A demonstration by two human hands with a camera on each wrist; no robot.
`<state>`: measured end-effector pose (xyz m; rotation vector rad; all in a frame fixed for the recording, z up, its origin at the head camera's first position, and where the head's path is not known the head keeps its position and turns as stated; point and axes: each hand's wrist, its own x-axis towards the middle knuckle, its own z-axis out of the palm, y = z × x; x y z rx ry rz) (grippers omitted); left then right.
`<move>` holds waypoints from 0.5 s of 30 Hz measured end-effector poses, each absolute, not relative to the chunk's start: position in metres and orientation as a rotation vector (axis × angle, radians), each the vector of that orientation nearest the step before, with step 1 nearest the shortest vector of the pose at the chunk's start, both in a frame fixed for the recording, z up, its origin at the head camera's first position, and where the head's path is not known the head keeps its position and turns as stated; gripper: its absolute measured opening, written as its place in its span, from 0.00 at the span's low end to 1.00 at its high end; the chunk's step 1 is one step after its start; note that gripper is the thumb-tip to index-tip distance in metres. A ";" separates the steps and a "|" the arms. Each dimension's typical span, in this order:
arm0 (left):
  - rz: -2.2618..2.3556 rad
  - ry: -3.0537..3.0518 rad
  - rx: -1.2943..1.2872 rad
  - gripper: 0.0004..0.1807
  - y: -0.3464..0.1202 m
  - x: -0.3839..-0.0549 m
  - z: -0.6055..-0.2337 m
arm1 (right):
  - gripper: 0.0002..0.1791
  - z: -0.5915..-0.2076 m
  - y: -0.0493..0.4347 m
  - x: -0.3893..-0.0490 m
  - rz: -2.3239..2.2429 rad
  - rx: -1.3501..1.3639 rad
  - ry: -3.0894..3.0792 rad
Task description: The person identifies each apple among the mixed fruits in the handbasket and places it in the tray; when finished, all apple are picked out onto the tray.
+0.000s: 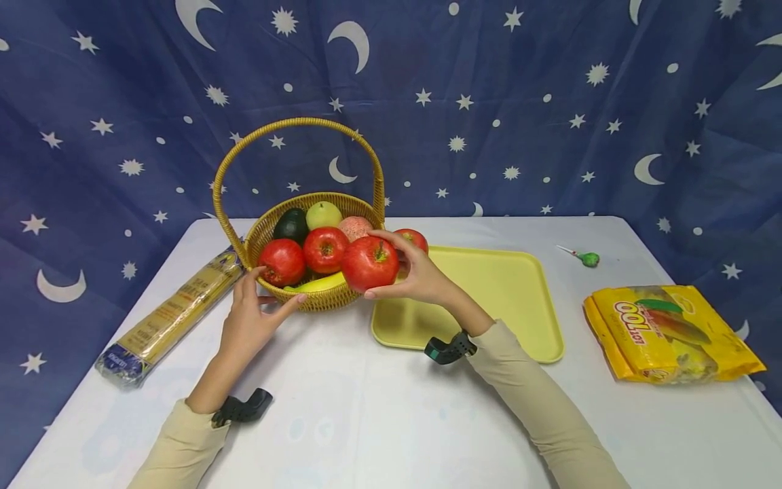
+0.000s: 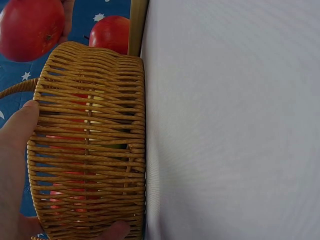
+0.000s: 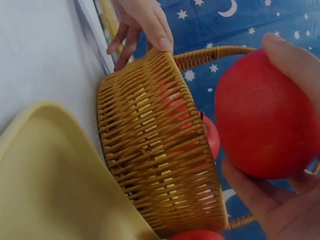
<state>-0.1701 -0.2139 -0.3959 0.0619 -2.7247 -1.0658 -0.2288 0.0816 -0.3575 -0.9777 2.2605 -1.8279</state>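
Observation:
My right hand point(image 1: 415, 272) grips a large red apple point(image 1: 369, 263) above the front right rim of a wicker basket point(image 1: 330, 299). In the right wrist view, thumb and fingers lie on either side of the apple. My left hand point(image 1: 247, 319) holds the basket's front left side; in the left wrist view its thumb point(image 2: 22, 122) is at the rim. Inside the basket lie a red pomegranate-like fruit point(image 1: 282, 261), another red apple point(image 1: 326, 249), a banana point(image 1: 318, 283), an avocado point(image 1: 290, 226), a green round fruit point(image 1: 324, 215) and a pinkish round fruit point(image 1: 356, 227).
Right of the basket, a red apple point(image 1: 414, 239) sits by the corner of a yellow tray point(image 1: 489, 299). A spaghetti packet point(image 1: 177, 312) lies at the left. On the right are a green lollipop point(image 1: 589, 259) and a yellow LOT 100 candy bag point(image 1: 668, 334). The basket's tall handle point(image 1: 299, 122) arches overhead.

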 end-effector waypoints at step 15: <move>-1.071 -2.734 0.065 0.53 -0.213 -0.170 -0.396 | 0.47 -0.359 0.107 -0.236 -1.797 -1.003 2.344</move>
